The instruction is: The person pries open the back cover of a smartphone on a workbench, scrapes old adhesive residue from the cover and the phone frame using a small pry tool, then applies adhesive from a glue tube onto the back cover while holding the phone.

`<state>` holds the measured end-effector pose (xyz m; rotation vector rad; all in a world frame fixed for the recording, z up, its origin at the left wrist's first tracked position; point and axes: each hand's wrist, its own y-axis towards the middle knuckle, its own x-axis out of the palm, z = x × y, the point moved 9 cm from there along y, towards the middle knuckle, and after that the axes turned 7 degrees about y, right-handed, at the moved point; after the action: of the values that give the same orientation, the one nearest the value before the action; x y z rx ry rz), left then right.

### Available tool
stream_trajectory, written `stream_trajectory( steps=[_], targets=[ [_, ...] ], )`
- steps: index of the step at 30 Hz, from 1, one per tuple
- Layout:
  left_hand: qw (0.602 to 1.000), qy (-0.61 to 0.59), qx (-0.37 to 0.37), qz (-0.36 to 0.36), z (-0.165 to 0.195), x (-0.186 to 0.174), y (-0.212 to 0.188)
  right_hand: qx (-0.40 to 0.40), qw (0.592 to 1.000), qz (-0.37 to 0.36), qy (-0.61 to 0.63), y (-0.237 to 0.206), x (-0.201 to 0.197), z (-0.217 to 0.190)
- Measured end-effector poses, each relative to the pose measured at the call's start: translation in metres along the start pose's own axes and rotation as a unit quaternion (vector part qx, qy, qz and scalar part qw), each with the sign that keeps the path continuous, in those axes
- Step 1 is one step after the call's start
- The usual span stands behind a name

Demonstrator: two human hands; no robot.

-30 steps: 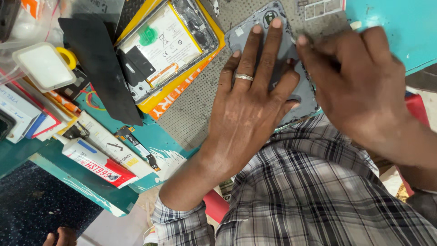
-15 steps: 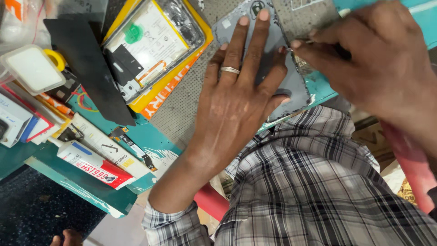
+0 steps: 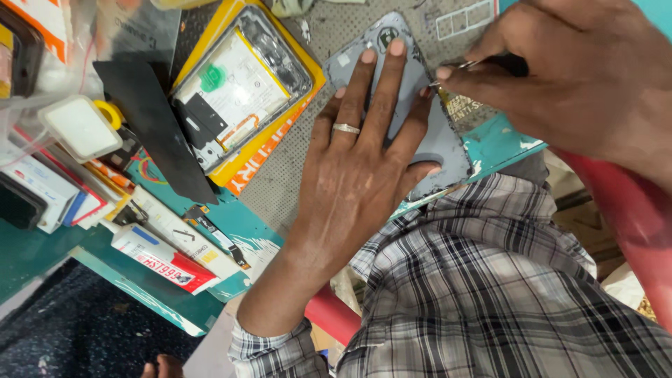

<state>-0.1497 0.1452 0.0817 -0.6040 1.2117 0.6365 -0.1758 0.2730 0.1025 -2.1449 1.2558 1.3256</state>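
Fingers of the left hand (image 3: 364, 175) are spread flat and open, pressing down on the grey, rounded phone back cover (image 3: 434, 133), which lies on the speckled grey work mat (image 3: 294, 175) at the far right of the teal bench (image 3: 238, 224). Right hand (image 3: 581, 77) has its fingers pinched shut around a thin metal tool (image 3: 458, 66), whose tip meets the cover's right edge just beside the left index fingertip.

To work this edge well, I would judge that the flat palm should keep even pressure so the cover cannot slide, and that the tool should stay low and nearly parallel to the panel, so it slips along the seam rather than digging in. Short, light strokes seem safer than levering, since thin plastic can crack.

Left of the hands sits an opened phone body with a white battery (image 3: 238, 91) on a yellow packet (image 3: 280, 140), a black flat sheet (image 3: 157, 119) beside it, and a small white glue tube (image 3: 164, 262) near the bench's front edge.
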Motion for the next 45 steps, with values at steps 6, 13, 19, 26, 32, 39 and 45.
stream_trajectory(
  steps=[6,13,19,26,32,39,45],
  targets=[
    [1.000,-0.001,-0.002,-0.014,0.001,0.001,-0.001,-0.071,0.994,-0.029,-0.076,-0.005,0.001,-0.006],
    [1.000,0.007,-0.001,-0.015,0.002,0.000,0.002,-0.066,0.994,-0.021,-0.083,-0.022,0.011,0.003],
    [1.000,0.014,0.002,-0.007,0.003,0.001,0.001,-0.070,0.990,-0.017,-0.120,-0.030,0.015,0.005],
    [1.000,0.017,0.007,0.008,0.003,0.001,-0.001,-0.057,0.994,-0.042,-0.080,-0.032,0.020,0.009],
    [1.000,0.013,0.002,0.004,0.003,0.003,0.000,-0.037,0.998,-0.027,-0.048,-0.041,0.019,0.003],
    [1.000,0.007,0.004,0.006,0.003,0.004,0.000,-0.065,0.989,-0.033,-0.131,-0.044,0.016,-0.001],
    [1.000,0.002,0.001,0.006,0.002,0.004,-0.001,0.008,0.997,-0.040,-0.064,-0.041,0.019,0.009]
  ],
)
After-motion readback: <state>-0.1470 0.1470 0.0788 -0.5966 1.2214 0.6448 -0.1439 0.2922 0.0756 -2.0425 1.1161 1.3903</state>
